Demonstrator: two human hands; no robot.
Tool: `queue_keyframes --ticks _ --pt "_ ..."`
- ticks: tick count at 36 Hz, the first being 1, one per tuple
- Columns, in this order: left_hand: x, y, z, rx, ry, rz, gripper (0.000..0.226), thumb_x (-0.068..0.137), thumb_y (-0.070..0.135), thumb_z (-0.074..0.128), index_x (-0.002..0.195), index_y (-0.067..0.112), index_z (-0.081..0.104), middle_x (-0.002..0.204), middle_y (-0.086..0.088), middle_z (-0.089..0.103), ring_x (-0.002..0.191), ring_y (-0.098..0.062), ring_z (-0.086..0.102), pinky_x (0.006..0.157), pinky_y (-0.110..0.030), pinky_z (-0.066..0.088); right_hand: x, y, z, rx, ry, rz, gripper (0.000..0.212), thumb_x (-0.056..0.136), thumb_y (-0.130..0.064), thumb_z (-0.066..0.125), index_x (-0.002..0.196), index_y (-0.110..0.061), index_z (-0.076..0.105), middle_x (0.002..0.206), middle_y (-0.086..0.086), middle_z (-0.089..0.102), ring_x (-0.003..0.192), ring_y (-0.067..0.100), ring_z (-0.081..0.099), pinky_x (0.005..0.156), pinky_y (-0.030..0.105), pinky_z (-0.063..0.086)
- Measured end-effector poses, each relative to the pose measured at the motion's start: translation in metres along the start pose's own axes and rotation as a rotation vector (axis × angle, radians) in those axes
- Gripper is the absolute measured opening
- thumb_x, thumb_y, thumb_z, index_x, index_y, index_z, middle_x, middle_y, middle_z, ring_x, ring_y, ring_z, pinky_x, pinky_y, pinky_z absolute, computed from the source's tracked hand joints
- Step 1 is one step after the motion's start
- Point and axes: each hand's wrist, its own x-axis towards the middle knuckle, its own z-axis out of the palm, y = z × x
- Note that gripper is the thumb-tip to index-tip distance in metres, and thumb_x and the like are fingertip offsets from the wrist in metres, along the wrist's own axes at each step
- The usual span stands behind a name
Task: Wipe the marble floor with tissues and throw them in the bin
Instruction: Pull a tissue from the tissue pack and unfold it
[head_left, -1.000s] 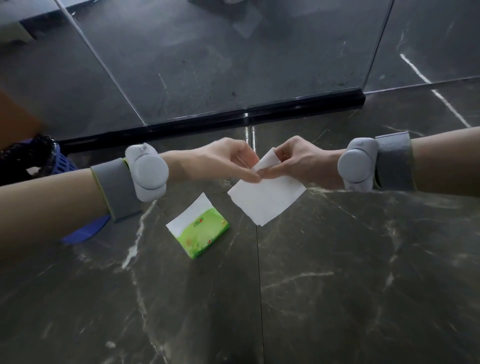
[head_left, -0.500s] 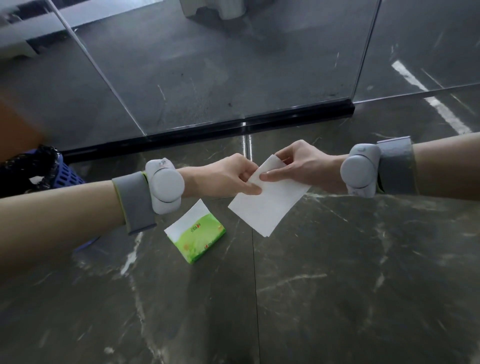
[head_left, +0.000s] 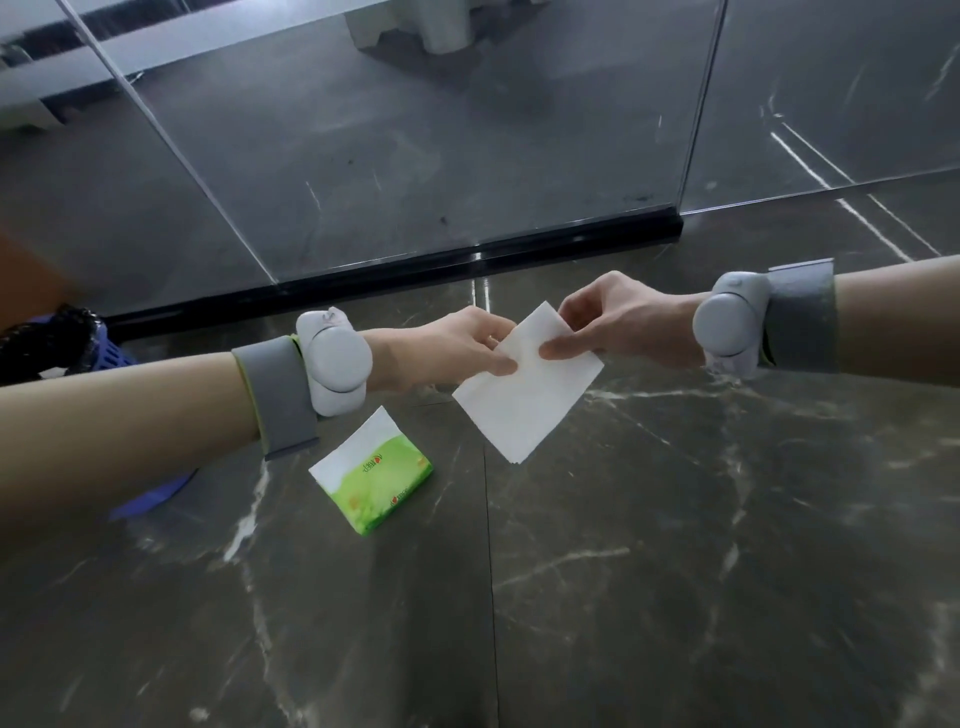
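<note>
A folded white tissue (head_left: 524, 400) hangs in the air above the dark marble floor (head_left: 675, 545). My left hand (head_left: 447, 351) pinches its left edge and my right hand (head_left: 613, 327) pinches its upper right corner. Both wrists carry grey bands with round grey devices. A green and white tissue pack (head_left: 371, 480) lies on the floor below my left wrist. At the far left, a blue bin (head_left: 111, 358) with a black liner shows partly behind my left forearm.
A glass wall (head_left: 415, 145) with a black base strip (head_left: 467, 260) runs across the floor just beyond my hands. A tile joint (head_left: 488, 571) runs down the floor from under the tissue. White furniture feet show through the glass at the top.
My hands have drawn slightly apart and the tissue is spread a bit wider between them. The view has shifted, so the hands and pack sit lower in the frame.
</note>
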Motion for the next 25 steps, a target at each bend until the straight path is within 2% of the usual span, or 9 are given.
queue_keyframes --ticks 2,5,7,9,12,15,17,21,25 --pt "0.004 0.001 0.000 0.013 -0.030 0.007 0.022 0.100 0.015 0.064 0.121 0.014 0.068 0.122 -0.029 0.066 0.097 -0.042 0.065 0.079 -0.048 0.040 -0.001 0.003 -0.003 -0.016 0.020 -0.008 0.020 0.080 -0.027 0.087 0.083 -0.011 0.075 0.073 -0.003 0.070 0.061 0.006 0.061 0.059 0.023 0.047" --pt "0.013 0.002 0.000 0.059 -0.043 0.027 0.017 0.094 0.021 0.074 0.111 0.021 0.072 0.105 -0.022 0.072 0.081 -0.027 0.059 0.068 -0.042 0.041 -0.006 0.003 -0.010 -0.017 0.029 0.001 0.021 0.080 -0.027 0.087 0.085 -0.011 0.075 0.092 0.013 0.076 0.077 0.017 0.067 0.073 0.035 0.055" --pt "0.022 0.008 0.004 0.095 -0.034 0.049 0.010 0.093 0.020 0.074 0.102 0.024 0.076 0.075 -0.001 0.072 0.065 -0.017 0.059 0.054 -0.028 0.043 -0.014 0.007 -0.019 -0.013 0.041 0.015 0.022 0.080 -0.024 0.088 0.090 -0.009 0.075 0.102 0.016 0.076 0.086 0.023 0.071 0.082 0.039 0.058" --pt "0.031 0.015 0.008 0.125 -0.026 0.057 0.013 0.092 0.019 0.075 0.089 0.031 0.078 0.061 0.016 0.065 0.053 -0.004 0.057 0.044 -0.016 0.041 -0.022 0.009 -0.028 0.018 0.025 0.020 0.025 0.080 -0.019 0.087 0.100 -0.009 0.076 0.104 0.012 0.077 0.094 0.024 0.076 0.087 0.039 0.062" --pt "0.048 0.032 0.015 0.176 -0.014 0.076 0.019 0.089 0.024 0.078 0.078 0.039 0.076 0.067 0.021 0.068 0.061 0.004 0.062 0.055 -0.013 0.046 -0.034 0.012 -0.038 0.078 -0.011 0.033 0.028 0.082 -0.015 0.085 0.108 -0.011 0.077 0.102 0.006 0.079 0.092 0.022 0.077 0.075 0.032 0.062" --pt "0.072 0.053 0.027 0.248 -0.028 0.107 0.008 0.087 0.028 0.079 0.089 0.036 0.076 0.088 0.012 0.072 0.090 -0.013 0.069 0.078 -0.036 0.058 -0.047 0.022 -0.054 0.110 0.056 0.055 0.022 0.085 -0.014 0.082 0.104 -0.005 0.076 0.091 0.006 0.077 0.080 0.016 0.076 0.064 0.025 0.058" --pt "0.083 0.063 0.031 0.298 -0.007 0.114 0.015 0.088 0.031 0.079 0.103 0.031 0.077 0.101 0.005 0.074 0.100 -0.018 0.070 0.087 -0.037 0.057 -0.051 0.029 -0.062 0.104 0.107 0.078 0.013 0.088 -0.012 0.080 0.099 -0.005 0.076 0.085 0.003 0.076 0.076 0.013 0.074 0.062 0.022 0.057" --pt "0.106 0.079 0.047 0.342 0.051 0.167 0.022 0.095 0.035 0.073 0.113 0.022 0.075 0.103 -0.002 0.072 0.098 -0.022 0.068 0.079 -0.032 0.055 -0.058 0.049 -0.084 0.076 0.191 0.128 0.005 0.093 -0.008 0.071 0.095 -0.008 0.076 0.085 0.003 0.075 0.077 0.013 0.073 0.067 0.026 0.060" --pt "0.136 0.088 0.061 0.417 0.174 0.190 0.017 0.102 0.037 0.060 0.097 0.022 0.065 0.092 0.001 0.060 0.076 -0.016 0.058 0.060 -0.026 0.041 -0.059 0.075 -0.116 0.005 0.361 0.228 0.008 0.093 -0.011 0.067 0.089 -0.011 0.074 0.076 0.001 0.071 0.068 0.015 0.068 0.058 0.025 0.053"
